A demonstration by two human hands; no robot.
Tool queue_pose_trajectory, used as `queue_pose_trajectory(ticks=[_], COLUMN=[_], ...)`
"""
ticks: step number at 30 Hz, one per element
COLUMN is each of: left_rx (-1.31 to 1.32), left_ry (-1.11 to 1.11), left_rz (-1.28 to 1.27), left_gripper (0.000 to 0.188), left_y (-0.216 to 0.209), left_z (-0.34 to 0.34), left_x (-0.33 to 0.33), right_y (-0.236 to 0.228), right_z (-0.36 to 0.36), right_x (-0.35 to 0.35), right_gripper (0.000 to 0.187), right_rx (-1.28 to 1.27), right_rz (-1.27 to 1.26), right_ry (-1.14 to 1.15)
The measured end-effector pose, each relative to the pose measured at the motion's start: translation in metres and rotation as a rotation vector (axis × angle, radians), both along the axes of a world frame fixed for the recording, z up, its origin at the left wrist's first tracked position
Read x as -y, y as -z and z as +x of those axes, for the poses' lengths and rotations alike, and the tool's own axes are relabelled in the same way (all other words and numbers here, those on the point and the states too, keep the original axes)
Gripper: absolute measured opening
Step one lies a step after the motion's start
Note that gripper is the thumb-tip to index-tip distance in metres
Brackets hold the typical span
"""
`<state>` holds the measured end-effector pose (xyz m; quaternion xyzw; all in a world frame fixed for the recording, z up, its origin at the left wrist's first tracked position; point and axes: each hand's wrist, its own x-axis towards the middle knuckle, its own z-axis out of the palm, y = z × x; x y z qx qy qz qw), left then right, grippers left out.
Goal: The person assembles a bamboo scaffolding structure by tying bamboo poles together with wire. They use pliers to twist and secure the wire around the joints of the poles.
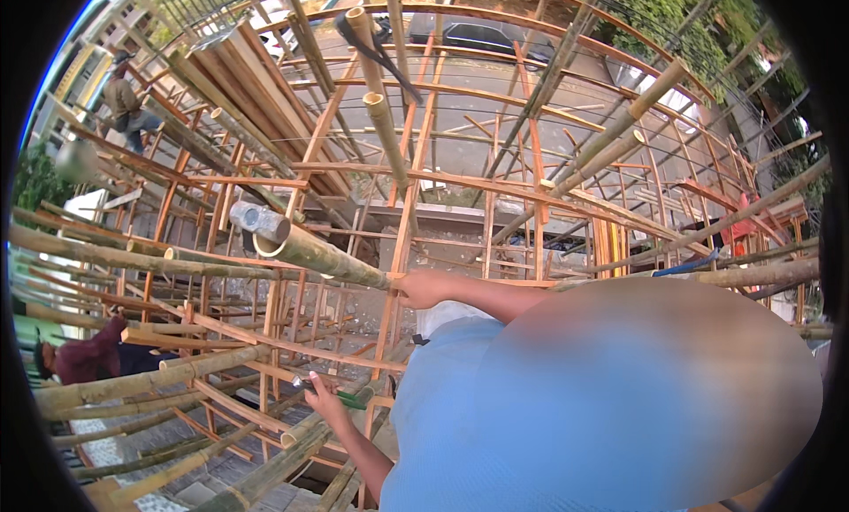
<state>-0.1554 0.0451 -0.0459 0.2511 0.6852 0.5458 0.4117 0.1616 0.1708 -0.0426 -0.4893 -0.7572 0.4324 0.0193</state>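
My right hand (421, 288) is closed around a thick green bamboo pole (323, 257) where it meets an orange wooden upright (400, 238). The pole runs up and to the left and ends in a hollow mouth, with a grey cylinder (256, 218) just behind that end. Lower down, my left hand (324, 401) grips a green-handled tool (347, 395) above another bamboo pole (305, 428). My blue shirt (460, 415) fills the lower middle of the view.
A dense lattice of bamboo poles and orange timber battens (495, 189) surrounds me, high above paved ground. A stack of planks (256, 96) lies at upper left. One person (124, 101) stands on the frame at far upper left; another in maroon (84, 357) crouches at lower left.
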Motion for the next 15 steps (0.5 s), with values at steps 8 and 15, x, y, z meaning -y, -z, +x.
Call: queue_pose_trajectory(ticks=[8, 15], left_rx=[-0.845, -0.743], left_ry=[0.776, 1.084], left_rz=[-0.627, -0.699], left_gripper=[0.037, 0.035], left_y=[0.121, 0.129], left_z=[-0.082, -0.093], left_x=[0.096, 0.061], right_y=[0.192, 0.188], right_z=[0.149, 0.294], right_x=[0.012, 0.239], right_gripper=[0.026, 0.021], right_rx=[-0.059, -0.2], right_rz=[-0.067, -0.116], right_ry=[0.951, 1.939])
